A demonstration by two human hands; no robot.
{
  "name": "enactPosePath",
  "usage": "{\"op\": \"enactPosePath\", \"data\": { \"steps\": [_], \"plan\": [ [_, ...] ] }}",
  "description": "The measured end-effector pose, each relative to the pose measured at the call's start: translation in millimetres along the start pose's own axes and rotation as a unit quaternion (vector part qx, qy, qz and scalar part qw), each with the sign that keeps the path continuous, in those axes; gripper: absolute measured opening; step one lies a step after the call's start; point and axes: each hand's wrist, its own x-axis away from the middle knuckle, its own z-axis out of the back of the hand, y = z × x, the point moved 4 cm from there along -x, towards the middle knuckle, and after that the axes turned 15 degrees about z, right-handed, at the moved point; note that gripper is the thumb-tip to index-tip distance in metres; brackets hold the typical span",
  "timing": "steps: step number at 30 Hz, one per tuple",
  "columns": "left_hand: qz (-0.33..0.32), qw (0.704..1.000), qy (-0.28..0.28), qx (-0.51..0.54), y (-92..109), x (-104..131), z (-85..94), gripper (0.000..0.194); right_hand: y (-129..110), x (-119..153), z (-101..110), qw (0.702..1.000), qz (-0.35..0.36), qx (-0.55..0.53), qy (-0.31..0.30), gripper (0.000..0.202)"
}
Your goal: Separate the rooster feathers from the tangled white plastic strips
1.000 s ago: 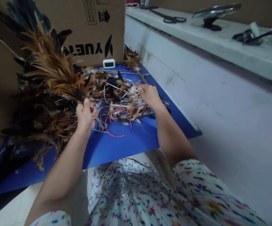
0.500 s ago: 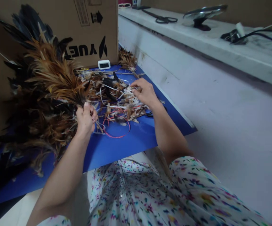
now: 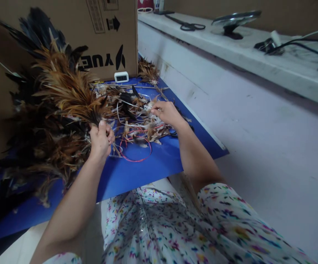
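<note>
The feather bundle [image 3: 65, 91] is clamped at its quills in the fisted left hand [image 3: 101, 139]; loose feathers [image 3: 145, 121] mid-board [image 3: 137, 172] are best pinched singly by the right hand [image 3: 167, 112].

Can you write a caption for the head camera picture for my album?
Left hand grips a bunch of brown and black feathers while right hand picks through loose feather scraps on a blue board.

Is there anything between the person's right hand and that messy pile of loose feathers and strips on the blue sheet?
Nothing visible does. The right hand already rests on the pile of loose feathers and strips, while the left hand grips the feather bundle beside it.
</note>
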Motion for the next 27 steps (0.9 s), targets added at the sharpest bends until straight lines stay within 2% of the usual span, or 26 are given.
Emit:
{"op": "enactPosePath", "data": {
  "steps": [7,10,13,15,17,21,23,27],
  "plan": [
    [0.009,1.000,-0.002,-0.001,-1.7,-1.0,0.0,0.045,9.1,-0.2,7.7,0.988,-0.038,-0.087,0.119,0.013],
    [0.004,1.000,-0.005,-0.003,-3.0,-2.0,0.8,0.045,11.5,-0.7,6.9,0.981,-0.036,-0.132,0.135,0.015],
    [-0.002,1.000,-0.007,-0.004,-3.6,-1.6,1.0,0.046,7.1,-0.9,0.9,0.984,-0.014,-0.158,0.081,0.018],
    [-0.007,1.000,-0.014,-0.005,-3.3,-0.9,0.6,0.045,3.0,-0.9,-3.4,0.990,0.008,-0.137,0.036,0.019],
    [-0.013,1.000,-0.020,-0.006,-2.7,-0.4,0.3,0.046,2.4,-1.8,-4.7,0.996,0.019,-0.091,0.019,0.019],
    [-0.014,1.000,-0.014,-0.001,-3.0,-0.6,0.9,0.049,16.0,-11.4,-2.8,1.000,-0.023,-0.001,0.020,0.019],
    [-0.011,1.000,-0.010,-0.002,-3.9,-1.0,1.0,0.049,24.9,-20.2,-5.9,0.999,-0.037,0.037,-0.014,0.021],
    [-0.013,1.000,-0.014,-0.007,-5.1,-1.2,0.5,0.047,37.2,-37.3,-20.6,0.991,-0.023,0.096,-0.091,0.031]
  ]
}}
